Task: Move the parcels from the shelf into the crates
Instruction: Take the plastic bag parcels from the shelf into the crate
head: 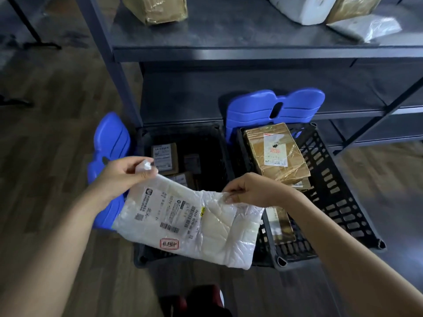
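A white plastic parcel point(206, 227) with a shipping label hangs over the left black crate point(146, 138). My left hand point(121, 172) pinches its upper left corner. My right hand point(251, 191) pinches its top edge further right. Small cardboard boxes point(164, 156) lie inside the left crate. The right black crate point(338, 202) holds a taped brown box point(277, 154) and flatter parcels beneath it. On the grey shelf point(251, 49) above sit a brown parcel point(155, 9), a white parcel point(302, 9), another brown one point(352, 6) and a clear-wrapped pack point(364, 27).
Blue crate lids stand upright, one left of the left crate point(109, 145) and one behind the right crate point(274, 108). The shelf's dark uprights and a lower shelf board point(389, 110) run behind the crates. Wooden floor point(45, 133) lies all around.
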Action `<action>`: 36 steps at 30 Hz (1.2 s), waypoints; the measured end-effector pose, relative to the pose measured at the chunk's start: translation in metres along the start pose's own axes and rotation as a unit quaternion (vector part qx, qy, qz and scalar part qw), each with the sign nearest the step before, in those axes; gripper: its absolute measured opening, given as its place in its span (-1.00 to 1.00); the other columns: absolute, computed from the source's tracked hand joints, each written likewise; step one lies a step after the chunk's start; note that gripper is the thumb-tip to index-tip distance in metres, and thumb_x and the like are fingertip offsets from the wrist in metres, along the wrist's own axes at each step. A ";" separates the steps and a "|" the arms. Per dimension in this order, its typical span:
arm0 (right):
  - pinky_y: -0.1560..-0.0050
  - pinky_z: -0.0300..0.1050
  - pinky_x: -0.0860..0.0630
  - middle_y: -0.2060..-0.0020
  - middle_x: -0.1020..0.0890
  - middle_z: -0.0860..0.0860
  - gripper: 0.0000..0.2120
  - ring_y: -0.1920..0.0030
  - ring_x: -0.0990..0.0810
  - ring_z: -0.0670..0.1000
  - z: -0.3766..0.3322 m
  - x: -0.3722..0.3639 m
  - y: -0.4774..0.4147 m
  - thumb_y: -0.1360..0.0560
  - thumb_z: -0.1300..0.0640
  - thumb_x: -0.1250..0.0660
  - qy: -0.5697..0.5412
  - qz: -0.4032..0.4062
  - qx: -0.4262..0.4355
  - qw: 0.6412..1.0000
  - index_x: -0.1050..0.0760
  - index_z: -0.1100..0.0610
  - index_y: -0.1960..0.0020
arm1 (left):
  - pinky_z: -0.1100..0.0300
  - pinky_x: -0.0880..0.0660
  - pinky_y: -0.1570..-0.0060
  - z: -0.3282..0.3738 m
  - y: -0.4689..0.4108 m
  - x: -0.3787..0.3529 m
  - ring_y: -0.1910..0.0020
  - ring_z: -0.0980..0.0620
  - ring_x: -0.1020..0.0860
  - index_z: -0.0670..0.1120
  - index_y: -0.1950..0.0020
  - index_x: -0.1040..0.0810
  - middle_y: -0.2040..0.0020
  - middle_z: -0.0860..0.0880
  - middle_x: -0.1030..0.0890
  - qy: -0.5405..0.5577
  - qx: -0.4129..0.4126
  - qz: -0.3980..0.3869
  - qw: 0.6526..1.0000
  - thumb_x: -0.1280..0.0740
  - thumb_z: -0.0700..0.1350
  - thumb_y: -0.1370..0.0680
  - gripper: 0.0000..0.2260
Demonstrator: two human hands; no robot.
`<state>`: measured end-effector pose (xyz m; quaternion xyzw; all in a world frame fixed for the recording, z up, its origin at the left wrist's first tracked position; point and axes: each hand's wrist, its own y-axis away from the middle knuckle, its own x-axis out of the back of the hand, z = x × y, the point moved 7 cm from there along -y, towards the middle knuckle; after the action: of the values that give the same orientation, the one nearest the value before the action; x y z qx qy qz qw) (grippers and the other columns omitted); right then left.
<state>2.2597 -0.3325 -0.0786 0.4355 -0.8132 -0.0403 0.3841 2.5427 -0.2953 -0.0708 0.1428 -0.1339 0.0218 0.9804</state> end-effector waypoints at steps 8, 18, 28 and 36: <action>0.18 -0.54 -0.38 0.23 -0.62 -0.28 -0.84 0.25 -0.51 -0.45 0.021 0.021 -0.005 -0.51 0.02 -0.41 0.058 0.049 -0.022 0.997 -0.65 -0.01 -0.08 | 0.27 -0.49 0.14 -0.015 -0.004 -0.005 0.13 0.13 -0.62 0.11 0.23 -0.68 0.18 0.05 -0.69 -0.005 0.001 0.081 0.997 -0.49 0.08 -0.23 -0.85; 0.14 -0.32 -0.52 0.24 -0.61 -0.23 -0.56 0.25 -0.59 -0.25 0.061 0.062 0.004 -0.39 -0.01 -0.49 -0.197 0.210 -0.079 0.954 -0.52 -0.03 -0.25 | 0.26 -0.54 0.18 -0.035 0.005 0.014 0.20 0.10 -0.61 0.04 0.26 -0.70 0.27 0.09 -0.68 0.119 0.051 0.151 0.980 -0.49 -0.07 -0.31 -0.96; 0.27 -0.11 -0.57 0.31 -0.65 0.00 -0.76 0.31 -0.58 -0.04 0.065 0.048 -0.003 -0.35 -0.18 -0.42 -0.310 0.261 -0.117 0.906 -0.68 -0.04 0.16 | 0.29 -0.58 0.30 -0.066 0.024 0.012 0.24 0.04 -0.64 -0.16 0.08 -0.65 0.20 -0.07 -0.68 0.238 0.111 0.187 0.947 -0.48 -0.04 -0.26 -0.69; 0.23 -0.32 -0.52 0.38 -0.64 -0.18 -0.86 0.37 -0.56 -0.23 0.022 0.079 -0.023 -0.54 0.04 -0.36 -0.191 0.253 -0.067 0.946 -0.66 -0.01 0.16 | 0.25 -0.47 0.10 -0.063 0.035 0.003 0.16 0.17 -0.63 0.08 0.17 -0.71 0.19 0.09 -0.70 0.051 0.102 0.068 0.991 -0.44 0.22 -0.20 -0.68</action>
<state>2.2347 -0.4106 -0.0565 0.1729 -0.9502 -0.0784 0.2470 2.5586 -0.2437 -0.1185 0.2318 -0.0906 0.1089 0.9624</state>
